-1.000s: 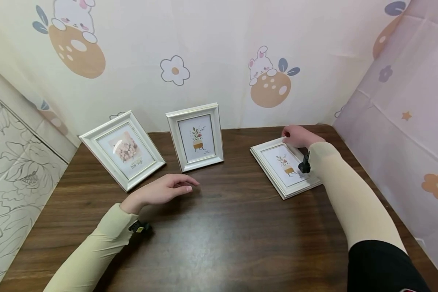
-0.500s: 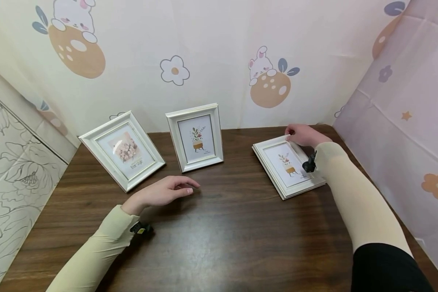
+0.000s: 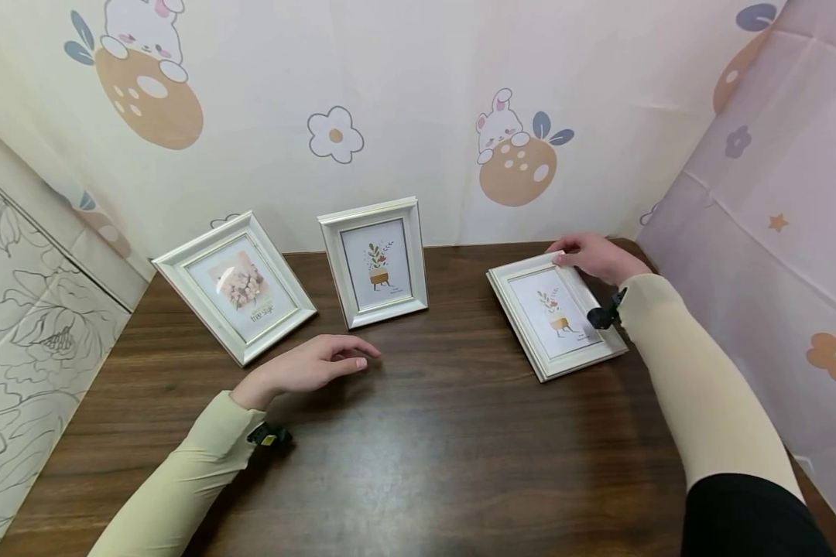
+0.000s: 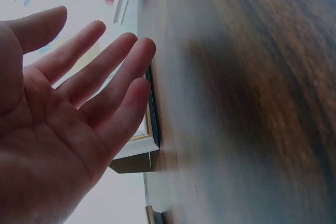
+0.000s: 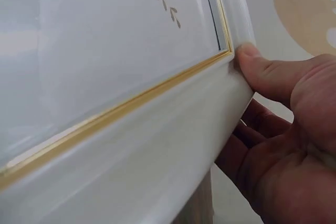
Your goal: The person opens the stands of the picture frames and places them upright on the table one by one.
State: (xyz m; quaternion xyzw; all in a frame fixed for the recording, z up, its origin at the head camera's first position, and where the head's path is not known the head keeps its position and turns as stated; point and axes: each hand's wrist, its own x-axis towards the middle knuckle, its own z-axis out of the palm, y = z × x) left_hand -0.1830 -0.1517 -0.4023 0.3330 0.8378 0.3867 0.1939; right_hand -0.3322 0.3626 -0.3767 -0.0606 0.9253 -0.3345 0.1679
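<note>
My right hand (image 3: 594,257) pinches the upper right corner of a white photo frame (image 3: 522,309) with a potted-plant print. In the right wrist view the thumb (image 5: 273,74) lies on the frame's front and the fingers (image 5: 247,145) curl behind its edge. This frame leans well back, its lower edge nearest the person. My left hand (image 3: 306,363) holds nothing, fingers loosely extended over the tabletop; the palm (image 4: 47,140) shows in the left wrist view. Closest to it are two standing frames: one with a flower picture (image 3: 240,290), another with a plant print (image 3: 376,259).
A dark wooden table (image 3: 418,456) carries all of the frames. Behind it hangs a pale cloth (image 3: 404,93) printed with rabbits and flowers. A lilac printed cloth (image 3: 773,271) borders the right side, and a line-drawn floral panel (image 3: 35,348) the left.
The right hand has shifted slightly right and up, and the frame's upper edge has moved with it. Its thumb now shows on the frame's front. The left hand has hardly moved.
</note>
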